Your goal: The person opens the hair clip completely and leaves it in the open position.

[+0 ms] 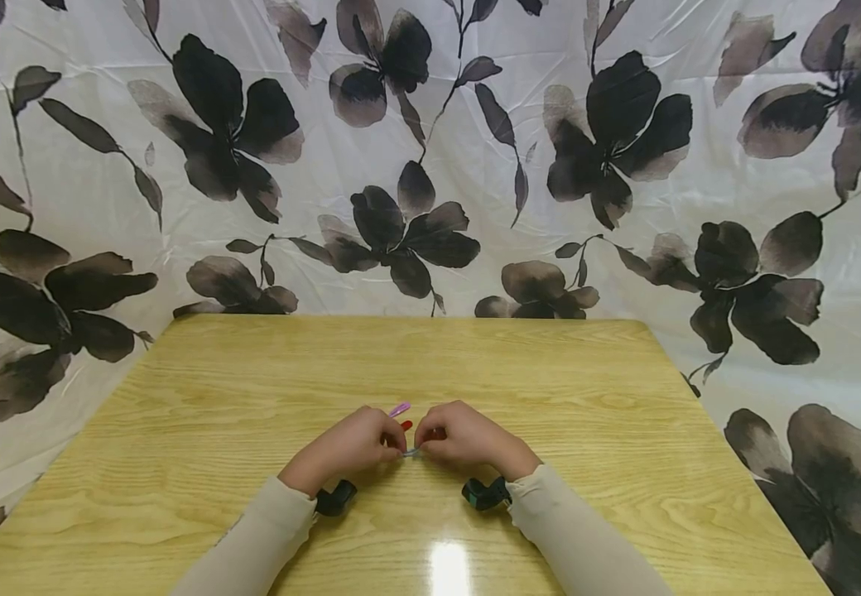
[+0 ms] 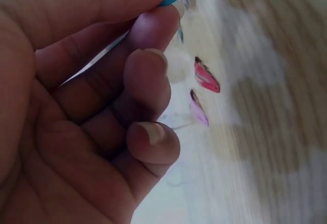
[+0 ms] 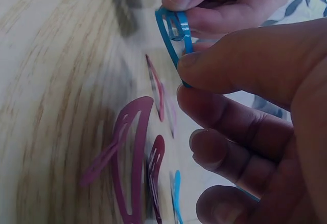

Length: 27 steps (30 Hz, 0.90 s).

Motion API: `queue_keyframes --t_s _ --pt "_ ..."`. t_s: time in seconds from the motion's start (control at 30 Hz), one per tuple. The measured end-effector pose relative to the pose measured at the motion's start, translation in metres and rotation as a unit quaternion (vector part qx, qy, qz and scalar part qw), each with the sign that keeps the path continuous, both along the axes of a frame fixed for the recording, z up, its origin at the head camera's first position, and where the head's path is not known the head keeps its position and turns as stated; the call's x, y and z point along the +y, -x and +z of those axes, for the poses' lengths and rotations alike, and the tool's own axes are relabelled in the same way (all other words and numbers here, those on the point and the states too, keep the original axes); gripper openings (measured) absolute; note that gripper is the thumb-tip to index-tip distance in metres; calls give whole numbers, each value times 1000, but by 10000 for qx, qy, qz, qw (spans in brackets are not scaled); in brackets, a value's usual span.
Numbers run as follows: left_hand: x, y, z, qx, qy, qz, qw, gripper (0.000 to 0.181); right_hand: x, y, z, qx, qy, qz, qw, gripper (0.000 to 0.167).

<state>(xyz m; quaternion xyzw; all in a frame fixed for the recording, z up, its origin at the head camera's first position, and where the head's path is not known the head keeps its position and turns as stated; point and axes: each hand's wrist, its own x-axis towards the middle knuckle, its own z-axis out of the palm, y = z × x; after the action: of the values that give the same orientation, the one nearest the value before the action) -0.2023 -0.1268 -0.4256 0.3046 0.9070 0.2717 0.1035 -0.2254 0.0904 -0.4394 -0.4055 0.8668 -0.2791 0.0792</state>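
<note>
Between both hands is a blue snap hair clip (image 3: 184, 27), held above the table. My left hand (image 1: 359, 439) pinches its wide end between thumb and finger, with the other fingers curled. At the narrow end, the thumb and forefinger of my right hand (image 1: 471, 434) pinch the clip. Only a small blue corner of it shows past the left fingertips in the left wrist view. Whether the clip is snapped or sprung cannot be told.
On the wooden table (image 1: 430, 356) lie a red hair clip (image 2: 207, 76) and a pink one (image 2: 198, 110). Nearer the right hand are a large mauve clip (image 3: 138, 157) bent open, a dark red clip (image 3: 157, 157) and another blue clip (image 3: 177, 191). A floral cloth (image 1: 505, 207) hangs behind.
</note>
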Motion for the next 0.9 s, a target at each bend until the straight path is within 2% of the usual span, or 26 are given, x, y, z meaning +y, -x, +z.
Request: queue_keyframes --t_s 0.33,0.9 --pt "2 -1 -6 45 94 -83 9999 10 -2 -4 -2 -43 -156 69 9998 12" --pt "4 -1 -11 122 194 -295 9993 11 -6 -5 -5 483 -519 298 9970 7"
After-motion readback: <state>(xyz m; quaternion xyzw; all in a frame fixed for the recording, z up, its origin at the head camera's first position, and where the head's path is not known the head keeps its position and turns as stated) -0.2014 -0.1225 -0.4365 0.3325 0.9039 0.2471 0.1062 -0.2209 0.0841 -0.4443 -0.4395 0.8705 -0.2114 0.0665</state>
